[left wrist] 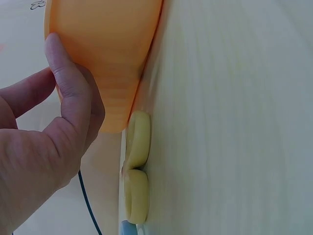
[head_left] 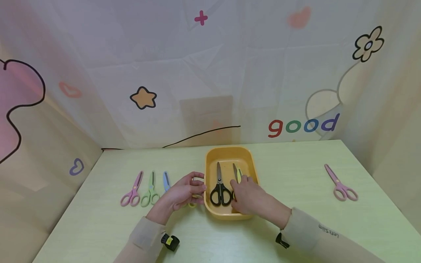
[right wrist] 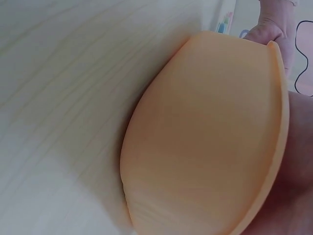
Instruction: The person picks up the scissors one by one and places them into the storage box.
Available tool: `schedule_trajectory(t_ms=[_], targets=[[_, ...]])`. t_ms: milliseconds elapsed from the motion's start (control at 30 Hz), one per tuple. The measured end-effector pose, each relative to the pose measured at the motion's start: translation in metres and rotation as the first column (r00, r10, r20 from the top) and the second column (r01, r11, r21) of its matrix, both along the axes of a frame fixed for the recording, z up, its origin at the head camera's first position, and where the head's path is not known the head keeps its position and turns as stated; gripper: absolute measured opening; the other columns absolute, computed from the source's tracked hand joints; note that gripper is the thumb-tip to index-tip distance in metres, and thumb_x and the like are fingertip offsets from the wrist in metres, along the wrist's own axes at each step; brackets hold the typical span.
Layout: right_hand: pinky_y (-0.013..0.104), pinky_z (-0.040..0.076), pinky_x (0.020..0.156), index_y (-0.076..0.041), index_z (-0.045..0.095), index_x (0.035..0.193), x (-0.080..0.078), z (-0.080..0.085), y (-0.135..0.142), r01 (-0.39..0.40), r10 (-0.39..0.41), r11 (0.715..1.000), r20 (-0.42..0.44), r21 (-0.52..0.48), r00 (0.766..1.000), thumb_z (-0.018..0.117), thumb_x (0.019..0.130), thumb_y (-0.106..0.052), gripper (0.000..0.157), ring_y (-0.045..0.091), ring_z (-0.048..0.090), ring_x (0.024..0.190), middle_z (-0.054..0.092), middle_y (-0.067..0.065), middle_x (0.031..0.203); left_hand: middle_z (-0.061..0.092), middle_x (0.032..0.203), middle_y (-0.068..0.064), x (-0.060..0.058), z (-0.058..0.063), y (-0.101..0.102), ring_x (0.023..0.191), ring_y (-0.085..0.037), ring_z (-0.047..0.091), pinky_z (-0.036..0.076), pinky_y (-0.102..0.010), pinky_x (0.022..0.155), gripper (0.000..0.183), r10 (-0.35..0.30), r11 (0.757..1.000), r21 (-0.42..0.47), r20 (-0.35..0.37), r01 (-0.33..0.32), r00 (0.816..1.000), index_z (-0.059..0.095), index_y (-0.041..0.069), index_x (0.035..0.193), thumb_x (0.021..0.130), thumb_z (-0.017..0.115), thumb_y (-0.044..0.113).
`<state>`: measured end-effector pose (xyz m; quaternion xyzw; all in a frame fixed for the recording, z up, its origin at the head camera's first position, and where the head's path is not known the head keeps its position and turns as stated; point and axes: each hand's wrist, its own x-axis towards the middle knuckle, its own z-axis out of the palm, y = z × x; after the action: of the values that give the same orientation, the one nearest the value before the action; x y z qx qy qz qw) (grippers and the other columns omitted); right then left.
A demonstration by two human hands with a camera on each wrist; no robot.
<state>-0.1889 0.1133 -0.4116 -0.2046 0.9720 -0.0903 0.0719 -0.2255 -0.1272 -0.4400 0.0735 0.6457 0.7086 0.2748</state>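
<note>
My left hand [head_left: 189, 190] is at the left side of a yellow-orange tray [head_left: 230, 217], its fingers touching the outer wall and rim. My right hand [head_left: 248, 196] reaches down into the tray's right half, over the handles of scissors there. One black-handled pair of scissors [head_left: 219, 190] lies in the tray, points away from me. Beside it show a grey blade and a yellow-green scissors blade [head_left: 239, 174]; the right hand hides the rest, and its grip is not visible. Yellow scissors handles [left wrist: 137, 142] lie on the table below the left hand, close to the tray.
Left of the tray lie pink scissors [head_left: 135, 190], green scissors [head_left: 151, 190] and blue scissors [head_left: 166, 180], the last partly behind the left hand. Another pink pair of scissors [head_left: 339, 184] lies at the table's right. A printed curtain [head_left: 158, 65] hangs behind the table [head_left: 296, 164].
</note>
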Motion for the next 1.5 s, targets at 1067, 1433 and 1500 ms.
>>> schedule_trajectory(t_ms=[1067,1433,1500], targets=[[0.025,0.043,0.051,-0.012,0.065,0.086,0.001,0.009,0.024,-0.099,0.022,0.978,-0.38,-0.184,0.925,0.077,0.09,-0.018,0.014,0.012,0.048,0.059,0.058,-0.001,0.079,0.054,0.101,-0.009,0.0,0.001,-0.001,0.08,-0.016,0.06,0.059,-0.027,0.066,0.048,-0.005,1.0,-0.002,0.005,0.005,1.0,0.033,-0.004,0.143,0.102,0.057,-0.003],[0.03,0.051,0.062,-0.015,0.066,0.09,0.001,0.009,0.056,0.002,-0.121,0.943,-0.339,-0.332,0.933,0.075,0.092,-0.017,0.01,0.016,0.056,0.076,0.062,-0.001,0.086,0.055,0.101,-0.01,0.001,0.001,0.0,0.081,-0.017,0.061,0.06,-0.028,0.066,0.048,-0.004,1.0,-0.002,0.01,0.004,1.0,0.033,-0.004,0.144,0.102,0.056,-0.003],[0.031,0.05,0.061,-0.015,0.066,0.091,0.001,0.01,0.064,0.024,-0.141,0.942,-0.33,-0.336,0.934,0.075,0.092,-0.017,0.01,0.017,0.054,0.074,0.061,0.0,0.084,0.055,0.101,-0.009,0.001,0.001,0.0,0.081,-0.017,0.061,0.06,-0.028,0.066,0.048,-0.003,1.0,0.001,0.005,0.003,1.0,0.033,-0.004,0.144,0.102,0.057,-0.002]])
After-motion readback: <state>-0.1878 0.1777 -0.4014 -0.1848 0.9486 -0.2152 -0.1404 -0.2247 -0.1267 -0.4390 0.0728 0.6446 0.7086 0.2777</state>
